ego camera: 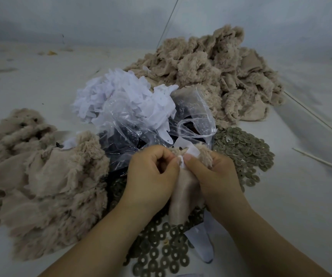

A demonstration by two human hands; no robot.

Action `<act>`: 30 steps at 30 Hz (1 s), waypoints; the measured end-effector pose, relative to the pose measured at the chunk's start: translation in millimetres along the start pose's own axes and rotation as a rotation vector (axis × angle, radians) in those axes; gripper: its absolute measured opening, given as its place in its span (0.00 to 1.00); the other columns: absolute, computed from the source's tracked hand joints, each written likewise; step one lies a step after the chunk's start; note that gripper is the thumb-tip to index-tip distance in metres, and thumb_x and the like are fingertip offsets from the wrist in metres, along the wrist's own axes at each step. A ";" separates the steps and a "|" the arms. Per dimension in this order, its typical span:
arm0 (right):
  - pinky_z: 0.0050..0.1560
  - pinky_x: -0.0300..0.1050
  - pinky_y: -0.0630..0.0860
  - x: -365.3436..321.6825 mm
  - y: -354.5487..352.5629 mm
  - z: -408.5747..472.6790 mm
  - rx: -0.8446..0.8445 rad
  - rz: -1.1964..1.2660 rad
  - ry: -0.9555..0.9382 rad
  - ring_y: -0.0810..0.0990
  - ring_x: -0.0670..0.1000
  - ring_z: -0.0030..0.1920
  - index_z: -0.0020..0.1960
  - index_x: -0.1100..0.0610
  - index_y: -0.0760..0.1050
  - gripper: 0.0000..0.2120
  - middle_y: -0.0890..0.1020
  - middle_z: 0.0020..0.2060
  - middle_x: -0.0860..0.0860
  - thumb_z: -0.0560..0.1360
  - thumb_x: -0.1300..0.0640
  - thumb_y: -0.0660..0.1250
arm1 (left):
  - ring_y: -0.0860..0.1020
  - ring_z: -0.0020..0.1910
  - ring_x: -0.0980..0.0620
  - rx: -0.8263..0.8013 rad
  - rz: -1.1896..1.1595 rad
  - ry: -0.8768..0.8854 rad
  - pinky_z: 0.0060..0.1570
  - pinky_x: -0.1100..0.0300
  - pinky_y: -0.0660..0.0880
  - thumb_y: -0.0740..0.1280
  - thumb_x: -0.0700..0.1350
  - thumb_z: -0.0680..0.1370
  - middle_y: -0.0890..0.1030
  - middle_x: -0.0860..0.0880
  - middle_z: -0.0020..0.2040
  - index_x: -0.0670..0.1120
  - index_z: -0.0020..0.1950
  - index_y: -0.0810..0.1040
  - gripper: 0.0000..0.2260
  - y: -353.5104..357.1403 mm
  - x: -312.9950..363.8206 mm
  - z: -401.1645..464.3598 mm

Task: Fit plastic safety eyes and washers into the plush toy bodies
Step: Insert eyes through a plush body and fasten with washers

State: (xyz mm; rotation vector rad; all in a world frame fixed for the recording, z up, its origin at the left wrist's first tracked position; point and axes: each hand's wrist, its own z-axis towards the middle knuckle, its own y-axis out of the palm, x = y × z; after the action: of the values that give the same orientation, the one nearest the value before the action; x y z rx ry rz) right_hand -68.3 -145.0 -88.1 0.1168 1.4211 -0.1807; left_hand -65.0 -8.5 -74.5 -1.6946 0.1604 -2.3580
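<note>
Two hands work at the centre: the left hand point(151, 172) and the right hand point(213, 174), with one plush body point(185, 198) gripped between them. Loose plush bodies lie in two heaps, one heap point(39, 176) at nine o'clock and a larger heap point(221, 72) at one o'clock; the pieces in each are too tangled to count. One clear plastic bag point(133, 132) sits at twelve o'clock, beside one mound of white fabric scraps point(119, 94) at eleven o'clock. The washers point(243, 150) spread in two patches, at three o'clock and at six o'clock, far too many to count. Two thin sticks point(321, 162) lie at three o'clock.
</note>
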 end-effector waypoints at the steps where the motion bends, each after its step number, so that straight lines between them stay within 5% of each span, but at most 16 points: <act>1: 0.35 0.60 0.76 0.0 0.4 -0.5 -0.006 -0.003 -0.007 0.76 0.56 0.35 0.41 0.70 0.78 0.12 0.79 0.37 0.71 0.77 0.61 0.70 | 0.78 0.32 0.48 0.011 0.014 0.020 0.34 0.53 0.77 0.73 0.36 0.74 0.81 0.49 0.33 0.43 0.35 0.80 0.08 0.6 0.2 -0.7; 4: 0.36 0.57 0.75 0.7 1.7 -0.2 -0.023 0.052 0.012 0.76 0.57 0.36 0.42 0.71 0.76 0.14 0.77 0.39 0.73 0.77 0.59 0.71 | 0.78 0.33 0.46 0.041 0.000 0.047 0.34 0.49 0.76 0.73 0.36 0.74 0.80 0.47 0.32 0.42 0.36 0.79 0.08 2.5 -3.1 -1.9; 8: 0.38 0.50 0.79 1.5 2.2 0.6 -0.042 0.088 0.074 0.83 0.56 0.38 0.44 0.63 0.82 0.06 0.84 0.38 0.63 0.77 0.62 0.70 | 0.78 0.32 0.49 0.065 -0.061 0.047 0.31 0.53 0.75 0.72 0.35 0.74 0.80 0.50 0.37 0.46 0.40 0.77 0.09 4.8 -2.7 -2.4; 10: 0.45 0.54 0.81 1.9 1.8 0.6 -0.045 0.112 0.105 0.85 0.59 0.43 0.46 0.61 0.84 0.05 0.86 0.40 0.60 0.77 0.61 0.69 | 0.79 0.36 0.53 0.023 -0.105 0.081 0.35 0.59 0.75 0.70 0.36 0.74 0.79 0.53 0.40 0.49 0.43 0.77 0.08 3.0 -2.2 -2.0; 13: 0.50 0.64 0.80 1.7 0.1 1.1 -0.026 0.129 0.122 0.84 0.64 0.46 0.47 0.63 0.83 0.07 0.85 0.43 0.64 0.78 0.60 0.69 | 0.82 0.45 0.50 -0.040 -0.037 0.165 0.46 0.56 0.79 0.69 0.37 0.74 0.81 0.53 0.46 0.50 0.48 0.82 0.09 1.4 -3.0 -2.1; 16: 0.51 0.68 0.79 2.1 -0.1 1.6 -0.008 0.103 0.108 0.83 0.68 0.48 0.48 0.63 0.83 0.06 0.85 0.43 0.64 0.78 0.60 0.69 | 0.82 0.45 0.51 -0.090 -0.061 0.052 0.48 0.51 0.81 0.71 0.40 0.73 0.83 0.50 0.48 0.53 0.51 0.82 0.10 2.1 -3.4 -0.6; 21: 0.50 0.65 0.80 2.1 0.2 1.4 -0.032 0.081 0.070 0.84 0.66 0.47 0.47 0.59 0.84 0.06 0.86 0.42 0.60 0.77 0.58 0.70 | 0.84 0.40 0.51 -0.011 -0.145 -0.044 0.43 0.57 0.82 0.74 0.35 0.73 0.85 0.50 0.40 0.50 0.44 0.85 0.09 0.1 -4.7 1.4; 30: 0.41 0.46 0.82 1.5 -2.9 0.6 -0.172 0.183 0.145 0.86 0.56 0.42 0.48 0.59 0.84 0.05 0.87 0.43 0.59 0.74 0.60 0.72 | 0.74 0.28 0.56 0.019 -0.366 -0.261 0.30 0.63 0.74 0.71 0.37 0.76 0.78 0.50 0.28 0.45 0.39 0.83 0.07 -1.0 -7.6 4.1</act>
State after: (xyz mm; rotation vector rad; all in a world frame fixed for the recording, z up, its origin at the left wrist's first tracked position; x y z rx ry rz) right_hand -68.0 -148.0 -89.5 0.1198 1.5544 0.1028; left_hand -58.9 -5.4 -79.9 -2.1550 -0.2361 -2.3285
